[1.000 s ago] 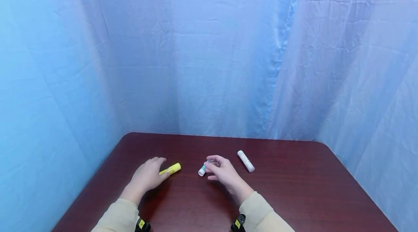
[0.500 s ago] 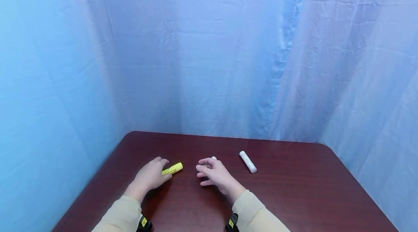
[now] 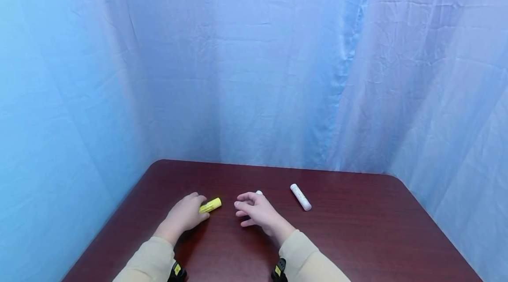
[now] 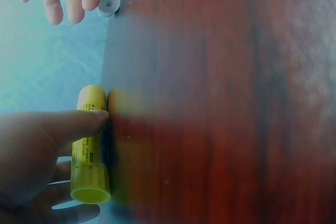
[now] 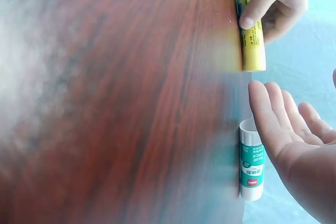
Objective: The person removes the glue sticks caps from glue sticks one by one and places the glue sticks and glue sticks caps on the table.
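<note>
In the head view my left hand [image 3: 185, 214] grips a yellow glue stick [image 3: 211, 205] lying on the table. Its thumb presses across the barrel of the yellow glue stick [image 4: 90, 150] in the left wrist view, with the other fingers on the far side. My right hand [image 3: 259, 213] is held out to the right of it, fingers extended and slightly bent, holding nothing. Close beside that palm, the right wrist view has a white and green glue stick [image 5: 252, 163] on the table. From the head, only its white end shows behind the hand.
A white stick [image 3: 300, 197], much like a glue stick, lies to the right of my right hand. Everything rests on a dark red-brown wooden table [image 3: 357, 229] with rounded far corners. Blue curtains [image 3: 254, 75] hang behind it and at both sides.
My right hand has moved left, and it now covers most of the white and green glue stick in the head view. The left hand has shifted slightly right along the yellow glue stick.
</note>
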Action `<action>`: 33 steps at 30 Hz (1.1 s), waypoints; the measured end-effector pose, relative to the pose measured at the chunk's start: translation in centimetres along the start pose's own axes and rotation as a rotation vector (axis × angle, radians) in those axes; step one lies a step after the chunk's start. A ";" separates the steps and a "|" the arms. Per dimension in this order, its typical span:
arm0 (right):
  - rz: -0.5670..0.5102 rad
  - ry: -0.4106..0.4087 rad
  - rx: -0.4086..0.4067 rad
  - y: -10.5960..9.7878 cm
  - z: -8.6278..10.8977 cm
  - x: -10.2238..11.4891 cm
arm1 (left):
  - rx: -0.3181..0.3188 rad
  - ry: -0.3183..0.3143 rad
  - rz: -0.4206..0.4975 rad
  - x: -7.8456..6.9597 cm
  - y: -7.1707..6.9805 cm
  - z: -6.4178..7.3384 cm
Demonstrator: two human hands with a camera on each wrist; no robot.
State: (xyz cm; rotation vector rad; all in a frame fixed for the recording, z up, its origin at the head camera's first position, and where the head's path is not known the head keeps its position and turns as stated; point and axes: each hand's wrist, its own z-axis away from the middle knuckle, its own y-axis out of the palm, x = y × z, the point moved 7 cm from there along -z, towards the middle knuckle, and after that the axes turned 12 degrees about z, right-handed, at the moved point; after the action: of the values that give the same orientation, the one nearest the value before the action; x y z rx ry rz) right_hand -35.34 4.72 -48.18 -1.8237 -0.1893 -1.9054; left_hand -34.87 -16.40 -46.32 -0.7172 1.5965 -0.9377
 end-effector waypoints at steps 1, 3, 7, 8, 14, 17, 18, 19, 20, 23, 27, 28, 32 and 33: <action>0.000 0.000 0.000 0.0 0.0 0.0 | -0.001 0.005 -0.002 0.0 0.0 0.0; 0.001 0.001 0.000 0.1 0.0 0.0 | -0.002 0.013 -0.009 -0.1 0.0 -0.1; 0.002 0.004 0.007 0.2 -0.1 0.0 | -0.008 0.026 -0.012 -0.1 0.1 -0.1; 0.004 0.002 0.009 0.2 -0.1 0.0 | -0.009 0.030 -0.012 -0.1 0.1 -0.1; 0.022 -0.002 0.010 0.3 -0.4 0.0 | -0.012 0.040 -0.009 -0.2 0.2 -0.1; 0.025 -0.001 0.006 0.2 -0.3 0.1 | -0.011 0.040 -0.015 -0.2 0.2 -0.1; 0.027 0.000 0.005 0.2 -0.2 0.1 | -0.011 0.040 -0.019 -0.2 0.2 -0.1; 0.028 0.000 0.004 0.2 -0.2 0.2 | -0.012 0.041 -0.024 -0.2 0.2 -0.1; 0.028 0.001 0.003 0.1 -0.1 0.2 | -0.013 0.042 -0.027 -0.2 0.2 -0.1; 0.030 0.000 -0.002 -0.1 0.1 0.2 | -0.014 0.042 -0.028 -0.2 0.1 -0.1; 0.022 -0.008 -0.010 -0.5 0.3 0.0 | -0.020 0.049 -0.021 -0.4 0.0 0.0; 0.019 -0.008 -0.012 -0.7 0.3 0.0 | -0.024 0.054 -0.021 -0.4 0.0 0.0; 0.006 -0.016 -0.021 -1.2 0.3 0.0 | -0.054 0.084 -0.020 -1.0 -0.3 -0.2; 0.005 -0.022 -0.022 -1.3 0.3 0.1 | -0.062 0.090 -0.016 -1.1 -0.4 -0.2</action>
State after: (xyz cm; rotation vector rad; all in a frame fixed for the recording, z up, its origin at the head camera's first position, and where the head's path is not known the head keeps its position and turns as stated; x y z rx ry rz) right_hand -35.65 5.94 -47.78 -1.8582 -0.1719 -1.8918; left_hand -34.83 -15.62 -45.39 -0.7407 1.7071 -0.9473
